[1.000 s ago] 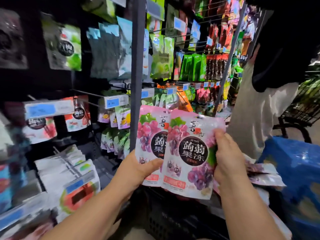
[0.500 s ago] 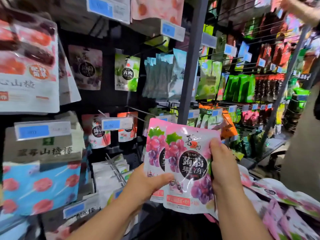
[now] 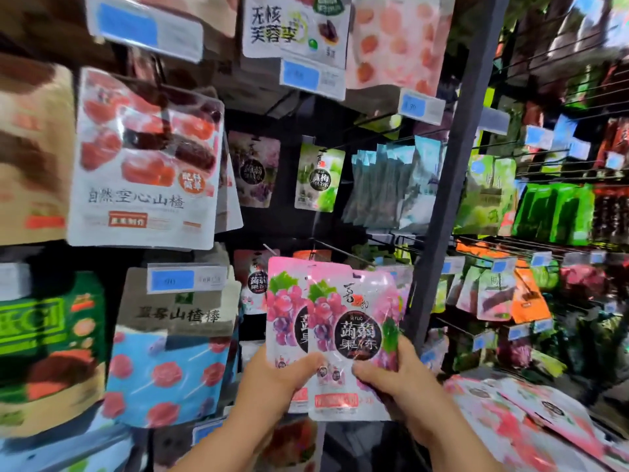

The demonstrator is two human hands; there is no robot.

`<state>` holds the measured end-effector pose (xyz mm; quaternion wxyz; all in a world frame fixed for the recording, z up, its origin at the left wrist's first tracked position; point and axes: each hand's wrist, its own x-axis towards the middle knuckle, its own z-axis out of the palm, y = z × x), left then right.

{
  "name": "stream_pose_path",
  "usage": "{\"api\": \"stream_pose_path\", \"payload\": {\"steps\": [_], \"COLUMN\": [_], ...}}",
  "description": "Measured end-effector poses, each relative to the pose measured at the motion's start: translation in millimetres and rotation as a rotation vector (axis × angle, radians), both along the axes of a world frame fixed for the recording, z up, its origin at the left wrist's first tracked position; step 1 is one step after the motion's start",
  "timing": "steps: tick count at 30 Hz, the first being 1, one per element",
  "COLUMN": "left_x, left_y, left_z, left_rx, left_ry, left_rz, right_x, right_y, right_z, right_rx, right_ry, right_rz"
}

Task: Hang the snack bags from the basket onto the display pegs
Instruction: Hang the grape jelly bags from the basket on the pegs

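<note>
Two pink grape-jelly pouches [image 3: 350,335] stand upright and overlapped, the front one covering the right part of the rear one. They look like glossy plastic film, flat, soft-filled and light. They are probably slippery and apt to flop or slide apart, so a pinch low down steers them. The small hang slot [image 3: 356,276] in the stiffer sealed top strip is the part that must meet a peg.

The left hand [image 3: 279,379] grips the lower left of the pair, thumb laid across the front. The right hand [image 3: 401,376] pinches the lower right of the front pouch, thumb on its face.

Above the hands, just behind the pouch tops, thin wire pegs [image 3: 270,251] jut from the dark back panel [image 3: 289,226]; a same-brand pouch [image 3: 253,284] hangs there. Higher up hang a purple pouch [image 3: 253,172] and a green pouch [image 3: 318,178], both shiny film. Right of the right hand rises a grey metal upright [image 3: 439,199]. Below and right of that hand, loose pink pouches [image 3: 510,407] lie heaped.
</note>
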<state>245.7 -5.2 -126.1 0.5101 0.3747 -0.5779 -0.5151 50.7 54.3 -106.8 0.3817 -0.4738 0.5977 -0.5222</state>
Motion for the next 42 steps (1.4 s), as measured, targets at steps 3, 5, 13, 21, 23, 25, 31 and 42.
{"api": "stream_pose_path", "payload": {"steps": [3, 5, 13, 21, 23, 25, 31, 42], "left_x": [16.3, 25.1, 50.1, 67.1, 68.3, 70.8, 80.9, 121.7], "left_y": [-6.5, -11.1, -30.9, -36.3, -34.8, -35.5, -35.2, -50.4], "left_z": [-10.7, -16.8, 1.1, 45.1, 56.5, 67.7, 97.3, 135.6], "left_rx": [-0.021, -0.019, -0.014, -0.124, -0.142, -0.158, -0.197, -0.306], "left_ry": [-0.031, -0.036, 0.055, 0.056, 0.058, 0.063, 0.112, 0.038], "left_rz": [0.03, 0.05, 0.11, 0.125, 0.145, 0.16, 0.16, 0.315], "right_x": [13.9, 22.8, 38.6, 49.1, 51.9, 54.8, 57.1, 51.3], "right_y": [-11.4, -17.5, -49.3, -54.7, -58.9, -63.7, -78.2, -129.7], "right_z": [-10.6, -17.4, -8.2, 35.7, 45.9, 56.8, 87.0, 157.0], "right_rx": [-0.024, -0.051, -0.24, -0.376, -0.404, -0.436, -0.502, -0.572], "right_ry": [-0.004, -0.046, -0.139, -0.156, -0.159, -0.171, -0.223, -0.239], "right_rz": [0.035, 0.04, 0.018, 0.139, 0.133, 0.131, 0.137, 0.109]}}
